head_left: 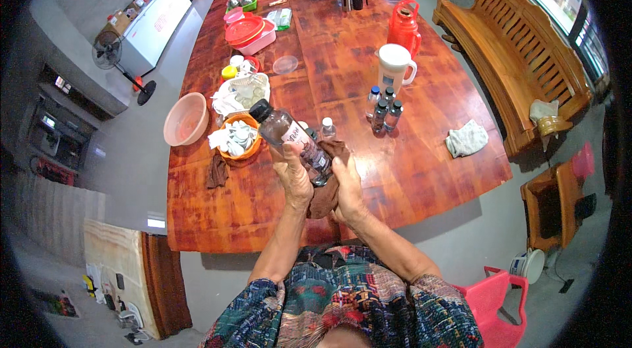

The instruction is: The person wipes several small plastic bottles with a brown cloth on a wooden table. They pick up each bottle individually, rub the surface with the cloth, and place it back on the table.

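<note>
Bottle: 1 large clear bottle [295, 139] with a dark cap [261, 110] is held tilted above the near end of the red-brown table [421, 170], cap up and to the left, base down and to the right.
Left hand: The bottle's lower half is clasped in the left hand [297, 183], with the thumb laid against its side.
Right hand: A bunched brown cloth [322, 201] is gripped in the right hand [349, 191] and pressed around the base; the fingers behind it are mostly hidden.
Bottle weight: It is judged fairly light if empty; whether liquid is inside cannot be told.
Bottle wall: Smooth, and likely slippery if wet. Plastic or glass cannot be told; plastic might dent under a squeeze, glass might break if dropped.
Bottle hold: The broad body is best wrapped by 1 whole hand, with the base supported by the other; the cap is better not relied on.
Cloth: Soft and limp, easily bunched, and likely to add friction.
Table nearby: An orange bowl [255, 149] of white pieces is seen to the left, 4 small bottles [380, 118] to the right.
</note>
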Tool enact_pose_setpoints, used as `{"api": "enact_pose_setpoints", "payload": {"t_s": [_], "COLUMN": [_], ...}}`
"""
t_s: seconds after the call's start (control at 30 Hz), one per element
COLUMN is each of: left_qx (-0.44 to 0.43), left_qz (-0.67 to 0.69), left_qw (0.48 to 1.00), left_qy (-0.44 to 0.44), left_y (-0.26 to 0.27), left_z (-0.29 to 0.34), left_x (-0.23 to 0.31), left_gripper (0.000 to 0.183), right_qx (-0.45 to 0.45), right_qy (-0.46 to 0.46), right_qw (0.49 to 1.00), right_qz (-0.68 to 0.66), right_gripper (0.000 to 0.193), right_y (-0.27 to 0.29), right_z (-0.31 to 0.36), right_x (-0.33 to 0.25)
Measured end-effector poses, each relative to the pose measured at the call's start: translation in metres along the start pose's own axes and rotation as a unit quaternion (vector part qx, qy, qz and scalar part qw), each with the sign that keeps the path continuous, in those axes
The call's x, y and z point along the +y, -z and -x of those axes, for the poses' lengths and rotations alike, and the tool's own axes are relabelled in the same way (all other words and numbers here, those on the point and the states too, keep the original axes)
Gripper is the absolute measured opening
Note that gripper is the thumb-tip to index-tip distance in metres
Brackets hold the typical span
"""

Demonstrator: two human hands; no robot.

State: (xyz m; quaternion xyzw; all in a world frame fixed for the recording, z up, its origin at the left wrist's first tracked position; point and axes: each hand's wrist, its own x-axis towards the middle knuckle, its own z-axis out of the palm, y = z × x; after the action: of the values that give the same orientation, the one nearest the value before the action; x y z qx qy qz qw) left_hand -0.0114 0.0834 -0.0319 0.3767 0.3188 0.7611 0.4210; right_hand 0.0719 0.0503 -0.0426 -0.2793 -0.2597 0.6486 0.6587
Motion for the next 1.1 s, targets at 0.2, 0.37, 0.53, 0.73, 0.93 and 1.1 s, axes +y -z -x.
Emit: {"api": "enact_pose_setpoints", "payload": {"t_s": [0.2, 0.37, 0.53, 0.73, 0.93, 1.1], "left_qx": [0.008, -0.022, -0.056, -0.103, -0.132, -0.107], "left_qz": [0.082, 0.166, 0.115, 0.019, -0.063, -0.073], "left_qw": [0.997, 0.978, 0.978, 0.986, 0.974, 0.984], "left_qy": [-0.012, 0.126, 0.167, 0.131, 0.174, 0.124], "left_y": [-0.007, -0.008, -0.008, 0.000, -0.014, -0.013], "left_z": [-0.002, 0.001, 0.014, 0.040, 0.051, 0.048], "left_x": [-0.002, 0.009, 0.011, -0.012, 0.003, -0.010], "left_gripper": [0.042, 0.037, 0.039, 0.061, 0.078, 0.080], "right_qx": [0.038, 0.000, -0.058, -0.079, -0.206, -0.201], "right_qy": [-0.186, 0.127, 0.368, 0.379, 0.132, 0.066], "right_qw": [0.959, 0.953, 0.757, 0.727, 0.906, 0.919], "right_qz": [-0.210, 0.276, 0.537, 0.567, 0.347, 0.332], "right_gripper": [0.037, 0.040, 0.045, 0.044, 0.031, 0.036], "right_y": [0.002, 0.003, 0.003, -0.021, 0.002, 0.000], "right_z": [-0.021, -0.004, 0.015, -0.001, -0.080, -0.077], "right_x": [-0.006, -0.012, -0.029, -0.056, -0.070, -0.076]}}
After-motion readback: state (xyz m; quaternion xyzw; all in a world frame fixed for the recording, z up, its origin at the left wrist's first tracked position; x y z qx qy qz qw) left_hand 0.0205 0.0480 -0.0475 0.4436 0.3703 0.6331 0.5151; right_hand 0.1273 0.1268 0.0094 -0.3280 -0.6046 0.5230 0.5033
